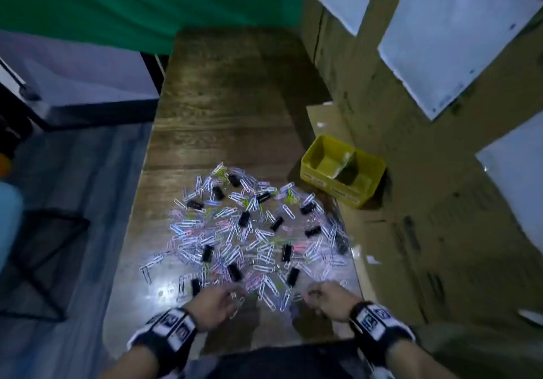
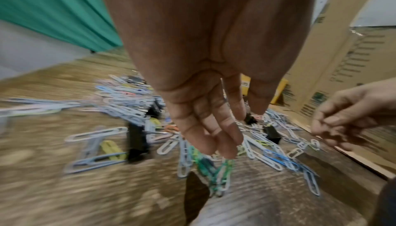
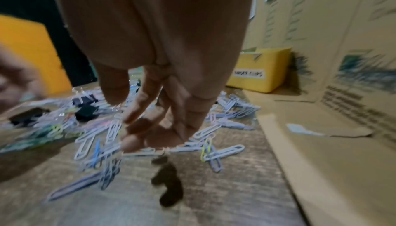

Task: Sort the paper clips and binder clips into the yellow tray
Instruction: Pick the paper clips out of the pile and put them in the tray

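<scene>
A big heap of paper clips [image 1: 252, 231], mostly white with some coloured, lies on the wooden table [image 1: 223, 108] with black binder clips [image 1: 207, 253] mixed in. The yellow tray [image 1: 338, 190], split into two compartments, stands at the right beyond the heap; it also shows as tray [image 3: 261, 70]. My left hand [image 1: 235, 296] hovers at the heap's near edge, and a small bunch of green and white clips [image 2: 220, 175] dangles from its fingertips. My right hand [image 1: 313, 295] is beside it with fingers curled toward the thumb, pinching a white clip [image 3: 114, 128]; the view is blurred.
Cardboard boxes [image 1: 440, 202] with white paper sheets [image 1: 458, 34] wall off the table's right side, right behind the tray. A green curtain [image 1: 117, 2] hangs at the back. The table's left edge drops to the floor, where a black frame [image 1: 38, 246] stands.
</scene>
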The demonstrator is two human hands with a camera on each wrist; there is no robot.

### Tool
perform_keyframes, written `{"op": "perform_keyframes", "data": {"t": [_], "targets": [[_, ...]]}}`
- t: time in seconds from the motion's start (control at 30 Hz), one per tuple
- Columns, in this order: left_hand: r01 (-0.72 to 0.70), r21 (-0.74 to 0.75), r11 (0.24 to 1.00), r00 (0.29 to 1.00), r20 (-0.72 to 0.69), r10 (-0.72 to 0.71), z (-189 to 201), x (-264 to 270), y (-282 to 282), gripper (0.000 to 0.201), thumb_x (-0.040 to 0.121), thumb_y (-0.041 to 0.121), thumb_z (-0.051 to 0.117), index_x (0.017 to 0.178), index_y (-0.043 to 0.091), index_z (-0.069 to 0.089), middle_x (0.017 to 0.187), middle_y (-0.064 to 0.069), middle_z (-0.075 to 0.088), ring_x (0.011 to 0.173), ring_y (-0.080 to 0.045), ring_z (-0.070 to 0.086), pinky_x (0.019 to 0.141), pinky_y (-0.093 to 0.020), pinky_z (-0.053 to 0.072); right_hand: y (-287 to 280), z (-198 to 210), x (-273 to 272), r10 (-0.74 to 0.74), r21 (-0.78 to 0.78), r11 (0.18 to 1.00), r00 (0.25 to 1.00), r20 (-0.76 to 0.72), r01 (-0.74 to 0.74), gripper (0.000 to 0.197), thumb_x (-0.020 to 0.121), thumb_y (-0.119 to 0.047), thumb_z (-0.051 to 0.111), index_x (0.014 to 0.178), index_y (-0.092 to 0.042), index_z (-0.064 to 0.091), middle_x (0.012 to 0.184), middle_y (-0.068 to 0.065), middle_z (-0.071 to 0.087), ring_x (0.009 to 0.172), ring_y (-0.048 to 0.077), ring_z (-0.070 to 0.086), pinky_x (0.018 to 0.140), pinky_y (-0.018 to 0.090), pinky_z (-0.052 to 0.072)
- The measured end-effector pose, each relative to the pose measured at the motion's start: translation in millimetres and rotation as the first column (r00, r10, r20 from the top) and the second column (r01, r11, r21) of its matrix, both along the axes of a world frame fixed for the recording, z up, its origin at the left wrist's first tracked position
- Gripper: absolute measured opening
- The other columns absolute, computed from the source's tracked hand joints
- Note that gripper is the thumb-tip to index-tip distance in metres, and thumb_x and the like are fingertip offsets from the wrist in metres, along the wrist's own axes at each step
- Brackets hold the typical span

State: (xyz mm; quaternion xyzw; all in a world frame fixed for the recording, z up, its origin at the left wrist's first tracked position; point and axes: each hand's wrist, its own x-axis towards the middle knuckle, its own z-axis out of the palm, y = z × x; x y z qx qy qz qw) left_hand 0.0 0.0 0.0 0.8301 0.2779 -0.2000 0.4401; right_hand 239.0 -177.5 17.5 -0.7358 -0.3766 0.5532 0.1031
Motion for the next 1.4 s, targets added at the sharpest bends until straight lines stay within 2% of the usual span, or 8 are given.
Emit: {"op": "perform_keyframes", "data": {"t": [0.1, 0.33, 0.47, 0.6, 0.7, 0.97, 1.23, 1.4], "targets": [[0.076, 0.002, 0.997, 0.997, 0.009, -0.076, -12.5, 39.7, -10.3, 0.022, 0.092, 0.036, 0.047, 0.113, 0.039, 0.05, 0.088, 0.012, 0.059, 0.078, -0.004, 0.057, 0.079, -0.025, 0.048, 10.9, -21.7, 1.8, -0.06, 0.022, 0.998, 0.997, 0.048, 0.059, 0.023, 0.095, -0.026, 0.052, 0.116, -0.019, 0.058, 0.1, -0.001, 0.063, 0.085, 0.015, 0.059, 0.087, 0.033, 0.051], [0.07, 0.066, 0.995, 0.995, 0.061, -0.074, -17.0, 85.6, -15.2, 0.027, 0.088, 0.008, 0.047, 0.107, 0.021, 0.061, 0.091, 0.003, 0.064, 0.068, -0.006, 0.054, 0.062, -0.01, 0.04, 34.9, -37.1, -3.1, -0.059, 0.07, 0.996, 0.995, 0.086, 0.053, 0.056, 0.093, -0.026, 0.054, 0.144, -0.029, 0.03, 0.114, -0.005, 0.051, 0.099, 0.014, 0.055, 0.09, 0.03, 0.046], [0.007, 0.175, 0.985, 0.999, 0.044, -0.014, -10.1, 65.2, -1.0, 0.014, 0.09, 0.011, 0.05, 0.093, 0.014, 0.063, 0.09, 0.006, 0.059, 0.071, -0.005, 0.053, 0.067, -0.02, 0.044, 23.5, -32.8, -4.8, -0.163, 0.144, 0.978, 0.982, 0.095, 0.148, 0.038, 0.092, -0.026, 0.057, 0.128, -0.027, 0.047, 0.11, -0.006, 0.054, 0.097, 0.012, 0.055, 0.089, 0.027, 0.047], [0.166, 0.218, 0.962, 0.962, -0.25, -0.109, 10.0, 34.6, -23.0, 0.021, 0.088, 0.017, 0.049, 0.106, 0.013, 0.058, 0.095, -0.007, 0.066, 0.079, -0.019, 0.061, 0.076, -0.029, 0.053, 1.8, -34.7, -21.4, 0.145, -0.033, 0.989, 0.965, 0.216, -0.141, 0.031, 0.079, -0.045, 0.069, 0.097, -0.021, 0.062, 0.092, -0.005, 0.062, 0.086, 0.015, 0.058, 0.079, 0.027, 0.048], [0.15, 0.252, 0.956, 0.956, -0.283, -0.075, 3.7, 32.2, -46.3, 0.024, 0.089, 0.016, 0.046, 0.112, 0.012, 0.051, 0.111, -0.009, 0.061, 0.089, -0.023, 0.06, 0.079, -0.029, 0.047, 4.2, -37.4, -35.2, 0.224, -0.063, 0.974, 0.957, 0.186, -0.216, 0.023, 0.078, -0.038, 0.073, 0.087, -0.024, 0.057, 0.087, -0.007, 0.059, 0.084, 0.013, 0.052, 0.07, 0.022, 0.038], [0.049, 0.439, 0.897, 0.996, -0.091, -0.01, -33.7, 64.5, -55.5, 0.04, 0.083, 0.032, 0.061, 0.114, 0.015, 0.043, 0.117, -0.008, 0.043, 0.098, -0.023, 0.052, 0.077, -0.033, 0.053, 28.4, -45.4, -60.1, -0.012, 0.078, 0.997, 0.906, 0.423, -0.023, 0.076, 0.073, -0.041, 0.076, 0.128, -0.014, 0.031, 0.145, 0.018, 0.023, 0.12, 0.037, 0.046, 0.096, 0.043, 0.045], [0.058, 0.398, 0.916, 0.998, -0.052, -0.041, -52.1, 64.6, -46.8, 0.042, 0.084, 0.005, 0.056, 0.125, 0.012, 0.052, 0.132, -0.011, 0.046, 0.113, -0.028, 0.052, 0.096, -0.038, 0.046, 39.3, -46.1, -69.6, -0.002, 0.111, 0.993, 0.91, 0.415, -0.049, 0.055, 0.084, 0.002, 0.053, 0.135, -0.011, 0.038, 0.135, 0.018, 0.037, 0.112, 0.038, 0.054, 0.092, 0.045, 0.048], [-0.018, 0.4, 0.917, 0.999, 0.037, 0.004, -47.3, 66.0, -40.4, 0.033, 0.083, 0.0, 0.056, 0.115, 0.006, 0.055, 0.116, -0.01, 0.058, 0.1, -0.028, 0.059, 0.085, -0.031, 0.046, 39.8, -49.9, -69.6, -0.093, 0.19, 0.981, 0.928, 0.361, 0.025, 0.035, 0.088, 0.001, 0.05, 0.12, -0.01, 0.059, 0.134, 0.012, 0.04, 0.108, 0.034, 0.057, 0.097, 0.041, 0.046]]}}
